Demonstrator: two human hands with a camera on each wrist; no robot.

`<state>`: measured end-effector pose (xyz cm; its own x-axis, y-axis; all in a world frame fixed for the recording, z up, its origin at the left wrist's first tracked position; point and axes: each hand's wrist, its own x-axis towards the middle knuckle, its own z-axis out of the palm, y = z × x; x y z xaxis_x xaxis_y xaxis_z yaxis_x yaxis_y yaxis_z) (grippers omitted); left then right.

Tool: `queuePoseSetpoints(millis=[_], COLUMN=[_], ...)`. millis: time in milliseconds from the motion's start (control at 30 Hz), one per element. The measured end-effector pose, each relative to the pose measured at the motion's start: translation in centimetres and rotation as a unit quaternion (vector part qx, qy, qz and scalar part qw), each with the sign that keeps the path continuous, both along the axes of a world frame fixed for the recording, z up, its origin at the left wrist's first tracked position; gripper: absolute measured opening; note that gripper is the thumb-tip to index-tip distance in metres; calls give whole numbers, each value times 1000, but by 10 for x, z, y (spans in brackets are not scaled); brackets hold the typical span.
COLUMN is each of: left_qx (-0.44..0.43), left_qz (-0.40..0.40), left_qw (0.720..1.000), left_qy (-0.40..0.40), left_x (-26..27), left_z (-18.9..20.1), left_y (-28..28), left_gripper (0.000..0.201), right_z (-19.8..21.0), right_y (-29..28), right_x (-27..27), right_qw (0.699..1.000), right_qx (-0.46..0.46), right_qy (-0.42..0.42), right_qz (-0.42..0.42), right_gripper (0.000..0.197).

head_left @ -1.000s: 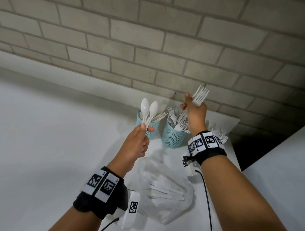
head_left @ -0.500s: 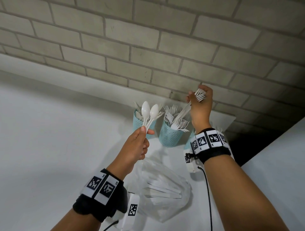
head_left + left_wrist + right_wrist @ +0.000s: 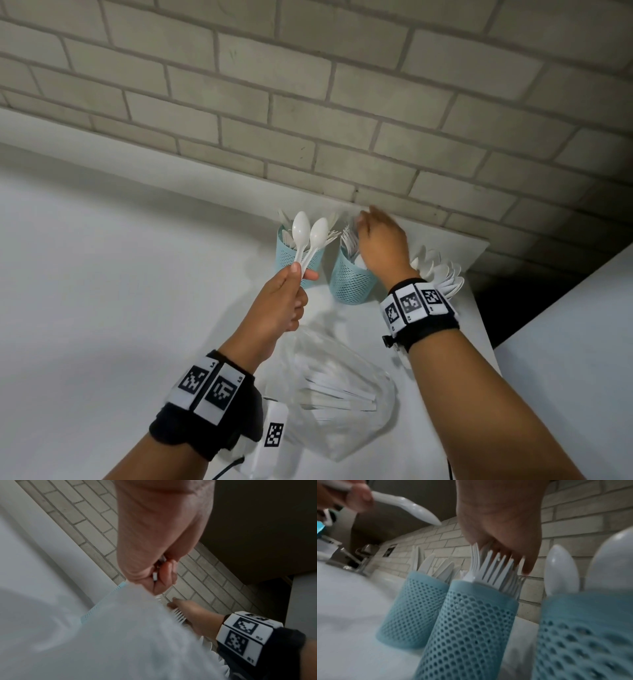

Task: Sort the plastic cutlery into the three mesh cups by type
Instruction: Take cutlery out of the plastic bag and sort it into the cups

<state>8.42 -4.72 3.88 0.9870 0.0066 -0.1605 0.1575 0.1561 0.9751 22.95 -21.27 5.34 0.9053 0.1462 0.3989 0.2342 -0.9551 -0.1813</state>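
My left hand (image 3: 284,301) pinches two spoons (image 3: 308,236) by the handle ends, thumb against curled fingers, bowls up and fanned a little apart; I judge I hold them high like this to keep them clear while the other hand works. They hang in front of the knife cup (image 3: 414,609), which is the wrong home for them, so they wait. My right hand (image 3: 383,246) is over the fork cup (image 3: 352,277), palm down, fingers (image 3: 529,561) straight and close together, the tips among the fork tines (image 3: 494,563). It seems to be letting forks settle into the cup, though I cannot tell whether any fork is pinched. The cups stand in a row against the brick wall (image 3: 308,102), knives left, forks middle, spoons right, each nearly touching its neighbour, which keeps every type within one short reach. The spoon cup (image 3: 583,635) is at the far right, bowls (image 3: 438,274) fanned above its rim, so my left hand must cross past the right to reach it. The clear bag (image 3: 339,387) with unsorted cutlery lies on the counter (image 3: 102,274) between my forearms.
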Motion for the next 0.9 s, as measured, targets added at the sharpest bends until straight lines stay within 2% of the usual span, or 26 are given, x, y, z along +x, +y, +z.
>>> queuePoseSetpoints(millis=[67,100,133,200,233,300,367,433,500,567,633,733,900], left_qx=[-1,-1,-1,-4,-5,-4,-2,-1,-2,-8,-14,-26,-42], left_qz=[-4,-5,-7,-9,-10,-9,-7,-8,-13,-19,-22,-21,-38], left_qw=[1000,1000,1000,1000,1000,1000,1000,1000,1000,1000,1000,999,998], left_qy=[2,1,1,2,1,-2,-3,-5,-6,-3,0,0,-2], left_x=[0,0,0,-2,-3,-4,-5,-6,-7,-8,-9,-10,-12], left_z=[0,1,2,3,4,5,6,6,6,6,6,6,8], left_y=[-3,-4,-4,-4,-3,-1,0,-1,-3,-4,-3,-1,0], left_gripper=[36,36,36,36,35,35,35,35,34,34,34,34,35], right_z=[0,3,9,24,32,46,57,60,50,28,9,3,10], right_y=[1,2,3,1,-3,-11,-17,-15,-7,1,5,5,1], right_x=[-1,-1,-2,-5,-7,-17,-25,-27,-28,-29,-31,-30,-32], right_qw=[990,986,983,967,957,934,921,949,984,986,981,976,975], right_qx=[-94,-100,-60,96,182,332,386,311,143,28,-30,-81,-42], right_qy=[101,133,173,235,226,134,49,52,107,162,192,199,218], right_qz=[2,6,9,12,13,5,-7,1,10,16,23,45,21], right_gripper=[44,46,50,56,58,60,57,54,52,53,56,56,52])
